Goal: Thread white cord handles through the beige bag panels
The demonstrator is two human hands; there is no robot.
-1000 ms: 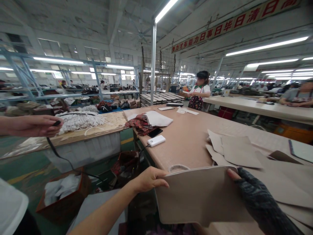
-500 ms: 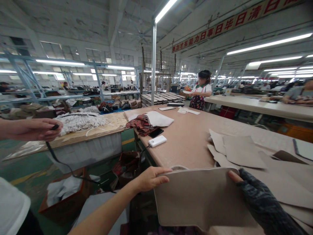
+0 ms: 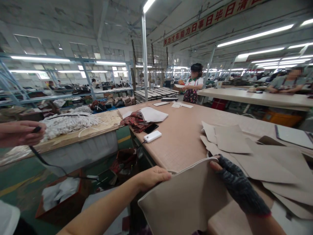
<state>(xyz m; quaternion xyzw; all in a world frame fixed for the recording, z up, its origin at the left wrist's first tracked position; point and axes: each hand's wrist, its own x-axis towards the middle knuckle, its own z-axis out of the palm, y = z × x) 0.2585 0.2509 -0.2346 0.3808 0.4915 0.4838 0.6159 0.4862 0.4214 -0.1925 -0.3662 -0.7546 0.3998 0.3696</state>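
A taupe fabric panel (image 3: 183, 199) with a pale edge hangs down at the near edge of the table, held by both hands. My left hand (image 3: 155, 177) pinches its top edge on the left, thumb lying along the edge. My right hand (image 3: 223, 168), in a dark grey fingerless glove, grips the top right corner. The fingers behind the panel are hidden. Right of that hand, several similar taupe panels (image 3: 271, 163) lie loosely piled on the table.
The brown tabletop (image 3: 181, 140) carries a white power bank (image 3: 153, 136), a dark phone (image 3: 151, 128) and patterned red cloth (image 3: 134, 122). At left, another person's hand (image 3: 26, 132) holds a black cable. A box (image 3: 63, 195) with white material stands on the floor. A person (image 3: 193, 83) stands beyond the table.
The panel has tilted, its left side dropping lower and its right corner rising. My right hand has moved left and up with it. The camera view has turned slightly right.
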